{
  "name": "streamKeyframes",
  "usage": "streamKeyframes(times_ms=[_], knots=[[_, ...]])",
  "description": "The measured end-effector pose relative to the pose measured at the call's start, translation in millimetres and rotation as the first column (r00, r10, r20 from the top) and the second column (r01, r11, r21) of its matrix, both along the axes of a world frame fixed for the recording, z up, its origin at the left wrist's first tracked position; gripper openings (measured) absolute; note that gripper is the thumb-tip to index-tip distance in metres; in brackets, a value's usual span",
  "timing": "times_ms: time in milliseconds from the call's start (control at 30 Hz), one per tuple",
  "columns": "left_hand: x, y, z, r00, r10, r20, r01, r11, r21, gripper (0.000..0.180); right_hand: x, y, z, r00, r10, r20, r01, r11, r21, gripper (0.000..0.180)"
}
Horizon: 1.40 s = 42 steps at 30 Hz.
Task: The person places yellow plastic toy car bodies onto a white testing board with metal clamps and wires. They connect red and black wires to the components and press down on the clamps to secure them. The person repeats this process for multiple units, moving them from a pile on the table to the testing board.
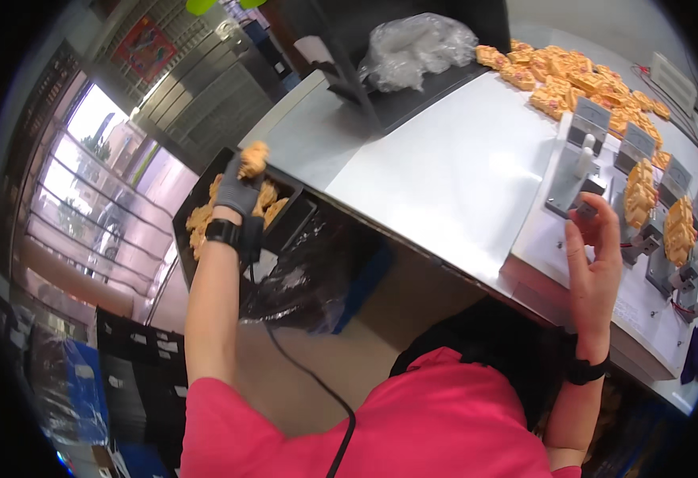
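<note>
My left hand (pixel 241 187), in a dark grey glove, grips a lumpy orange-yellow molded piece (pixel 253 158) above a black bin (pixel 291 191). More such pieces (pixel 199 219) lie in that bin. At the right, my bare right hand (pixel 596 239) has thumb and fingers curled around the front of the nearest test fixture (pixel 565 187); the part between the fingertips is mostly hidden. No orange piece shows on this fixture, which has a white knob (pixel 584 159). On the neighbouring fixtures stand two orange molded pieces, one (pixel 641 193) nearer my hand and another (pixel 679 231) farther right.
A large pile of orange pieces (pixel 588 76) covers the table's far right. Crumpled clear plastic (pixel 416 48) sits in a black open box (pixel 436 86) at the back. The white fixture base (pixel 536 267) rises above the tabletop (pixel 420 175). A black cable (pixel 309 370) runs from my left wrist.
</note>
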State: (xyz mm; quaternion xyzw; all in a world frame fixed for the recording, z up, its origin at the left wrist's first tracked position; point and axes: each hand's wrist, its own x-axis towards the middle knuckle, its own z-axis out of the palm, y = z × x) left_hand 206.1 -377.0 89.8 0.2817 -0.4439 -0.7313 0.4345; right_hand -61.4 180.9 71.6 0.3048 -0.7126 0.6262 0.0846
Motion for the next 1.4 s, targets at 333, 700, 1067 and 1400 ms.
streamKeyframes(times_ms=[333,700,1067,1400], knots=[[-111.7,127.6,-21.2,0.984,-0.146,0.106,0.161,0.974,-0.158,0.051,2.8,5.0,-3.1,0.992,-0.117,-0.052,0.12,0.99,0.068,0.049],[-209.6,379.5,-12.7,0.796,-0.25,0.552,0.581,0.057,-0.812,0.043,7.8,114.3,16.4,0.866,-0.281,-0.414,0.475,0.719,0.507,0.023],[-225.1,389.1,-39.1,0.684,-0.275,0.675,0.723,0.13,-0.679,0.045,-13.0,108.2,7.2,0.935,-0.112,-0.338,0.282,0.813,0.51,0.013],[-220.3,341.5,-76.5,0.697,-0.333,0.635,0.595,-0.225,-0.771,0.054,-16.5,109.5,-7.4,0.931,-0.222,-0.29,0.324,0.87,0.372,0.014]])
